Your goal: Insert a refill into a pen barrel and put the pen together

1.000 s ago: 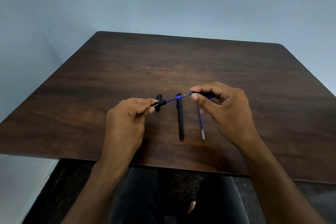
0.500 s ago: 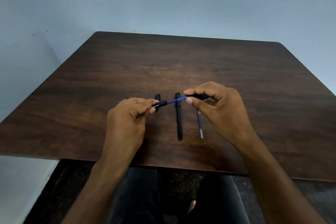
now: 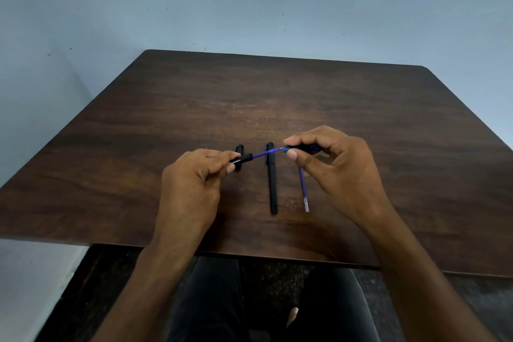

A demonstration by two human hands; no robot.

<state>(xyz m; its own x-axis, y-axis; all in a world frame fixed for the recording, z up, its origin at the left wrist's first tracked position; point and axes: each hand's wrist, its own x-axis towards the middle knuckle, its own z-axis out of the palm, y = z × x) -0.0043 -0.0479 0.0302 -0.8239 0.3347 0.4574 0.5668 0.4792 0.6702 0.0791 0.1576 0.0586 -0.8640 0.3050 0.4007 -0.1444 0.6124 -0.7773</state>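
Between my two hands, just above the table, a thin blue refill (image 3: 262,154) bridges the gap. My left hand (image 3: 194,183) is curled tight, thumb and forefinger pinching a short black pen barrel (image 3: 242,160) with pale lettering on it; the refill sticks out of its right end and slopes slightly upward toward my other hand. My right hand (image 3: 337,172) is curled too, its thumb and forefinger pinching a dark blue pen piece (image 3: 301,148) whose open left end meets the refill's pale tip. How far the tip has gone in, I cannot tell. The remaining fingers of that hand are bent loosely beneath the piece.

Under the bridging refill, a whole black pen (image 3: 272,178) lies flat on the wood, running from near its far end toward me. Just right of it, partly under my right fingers, a second blue refill (image 3: 303,189) lies roughly parallel, its clear end nearest me. Left of the black pen, behind the barrel I hold, a short black cap (image 3: 239,148) rests on the surface. All of this sits on a dark brown wooden table (image 3: 277,97) set against a pale blue wall (image 3: 249,3). My dark trousers (image 3: 222,300) show below the near edge.
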